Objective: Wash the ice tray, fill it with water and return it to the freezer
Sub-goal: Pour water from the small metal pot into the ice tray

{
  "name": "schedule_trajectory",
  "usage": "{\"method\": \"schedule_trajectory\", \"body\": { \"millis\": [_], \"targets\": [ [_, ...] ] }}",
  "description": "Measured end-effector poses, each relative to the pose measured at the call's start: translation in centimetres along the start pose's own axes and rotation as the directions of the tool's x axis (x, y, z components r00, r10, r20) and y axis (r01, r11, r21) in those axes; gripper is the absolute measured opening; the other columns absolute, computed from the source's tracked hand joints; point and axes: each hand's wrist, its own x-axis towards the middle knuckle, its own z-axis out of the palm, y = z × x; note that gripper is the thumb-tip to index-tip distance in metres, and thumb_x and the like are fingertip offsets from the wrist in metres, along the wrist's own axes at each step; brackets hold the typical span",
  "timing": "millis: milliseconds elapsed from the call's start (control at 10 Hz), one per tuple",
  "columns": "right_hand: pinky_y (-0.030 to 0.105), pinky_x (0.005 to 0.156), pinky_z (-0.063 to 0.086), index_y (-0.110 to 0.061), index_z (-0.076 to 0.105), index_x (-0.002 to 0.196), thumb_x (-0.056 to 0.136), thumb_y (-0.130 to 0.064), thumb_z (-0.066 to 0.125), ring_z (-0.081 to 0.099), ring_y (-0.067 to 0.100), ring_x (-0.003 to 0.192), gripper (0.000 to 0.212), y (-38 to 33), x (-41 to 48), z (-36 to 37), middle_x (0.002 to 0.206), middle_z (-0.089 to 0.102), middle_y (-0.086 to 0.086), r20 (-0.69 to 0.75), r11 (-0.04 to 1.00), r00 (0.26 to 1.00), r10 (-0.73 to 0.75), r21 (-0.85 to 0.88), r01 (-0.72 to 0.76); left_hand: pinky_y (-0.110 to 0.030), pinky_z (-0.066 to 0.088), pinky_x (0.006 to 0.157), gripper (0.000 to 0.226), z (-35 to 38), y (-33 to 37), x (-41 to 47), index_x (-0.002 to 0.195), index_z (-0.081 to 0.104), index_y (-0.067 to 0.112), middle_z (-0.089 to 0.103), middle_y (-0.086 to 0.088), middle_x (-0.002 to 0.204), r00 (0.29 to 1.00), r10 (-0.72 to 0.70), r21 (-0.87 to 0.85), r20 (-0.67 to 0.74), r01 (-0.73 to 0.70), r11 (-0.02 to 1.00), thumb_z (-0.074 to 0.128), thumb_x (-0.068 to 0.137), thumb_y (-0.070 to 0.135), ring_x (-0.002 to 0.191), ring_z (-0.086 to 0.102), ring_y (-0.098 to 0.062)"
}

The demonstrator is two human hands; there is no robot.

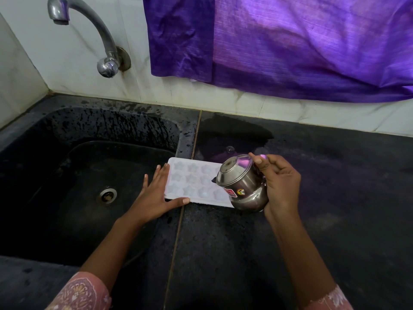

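Hands both at work, one at each end of tray. Far left: tap (89,25) on wall, no stream visible; black sink (111,121) below, walls spattered with drops, drain (107,195) uncovered. Left hand (156,198) open, fingers straight and spread, pressed against left end of ice tray (192,182), thumb along near edge, steadying it. Tray white, flat on worktop (324,198) at sink's right rim, left end seemingly reaching over rim; star and round cells facing up, water level in them hard to tell. Small steel pot (242,184) with stickers tipped over tray's right end, spout aimed down at cells; any stream too thin to confirm. Right hand (281,186) gripping pot, fingers curled round its far side. Purple cloth (290,52) hanging on wall behind. Judged stage: washing likely done given wet sink, filling under way. Left to do: finish filling cells, put pot down, carry tray level to freezer. Freezer not in view.
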Motion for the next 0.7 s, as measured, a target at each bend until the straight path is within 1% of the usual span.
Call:
{"method": "schedule_trajectory", "body": {
  "millis": [200,400,500,600,700],
  "targets": [
    [0.014,0.059,0.049,-0.01,0.065,0.073,0.073,-0.004,0.071,0.061,0.0,0.06,0.008,-0.34,-0.06,0.0,0.06,0.068,-0.009,0.004,1.0,1.0,-0.021,0.004,0.021,-0.033,-0.019,0.11,0.135,0.09,-0.13,0.01,0.149,-0.008,0.02,-0.007,0.007,0.157,1.0,-0.001,0.0,-0.002,0.001,1.0,0.027,0.045,0.099,0.136,-0.021,0.001],
    [0.015,0.06,0.049,-0.013,0.066,0.071,0.073,-0.006,0.071,0.062,0.002,0.062,0.008,-0.5,-0.09,-0.05,0.062,0.068,-0.009,0.01,1.0,1.0,-0.027,-0.009,0.027,-0.033,-0.019,0.11,0.135,0.04,-0.02,-0.02,0.149,-0.009,0.02,-0.008,0.007,0.157,1.0,-0.004,0.003,0.001,0.004,1.0,0.027,0.045,0.099,0.136,-0.022,0.001],
    [0.014,0.059,0.049,-0.011,0.066,0.072,0.073,-0.005,0.071,0.061,0.0,0.06,0.009,-0.48,-0.14,0.04,0.06,0.067,-0.01,0.004,1.0,1.0,-0.027,-0.002,0.027,-0.033,-0.019,0.111,0.135,0.04,-0.04,-0.03,0.149,-0.009,0.02,-0.008,0.007,0.157,1.0,-0.004,0.007,-0.002,0.004,1.0,0.026,0.045,0.099,0.136,-0.022,0.001],
    [0.014,0.059,0.049,-0.012,0.066,0.07,0.071,-0.007,0.071,0.06,0.0,0.059,0.007,-0.2,-0.19,0.15,0.059,0.067,-0.01,-0.013,1.0,1.0,-0.002,0.019,0.003,-0.033,-0.019,0.111,0.135,0.0,0.0,-0.05,0.149,-0.009,0.02,-0.009,0.007,0.157,1.0,-0.008,0.012,0.003,0.008,1.0,0.028,0.046,0.099,0.136,-0.022,0.001],
    [0.016,0.06,0.05,-0.015,0.067,0.069,0.066,-0.016,0.072,0.062,0.003,0.063,0.006,0.04,-0.21,0.07,0.063,0.069,-0.008,-0.019,0.997,0.999,0.038,0.062,-0.037,-0.032,-0.02,0.11,0.134,-0.03,0.06,-0.09,0.149,-0.01,0.02,-0.009,0.007,0.157,1.0,-0.01,0.012,0.008,0.01,1.0,0.03,0.047,0.097,0.135,-0.022,0.001]
  ]
}}
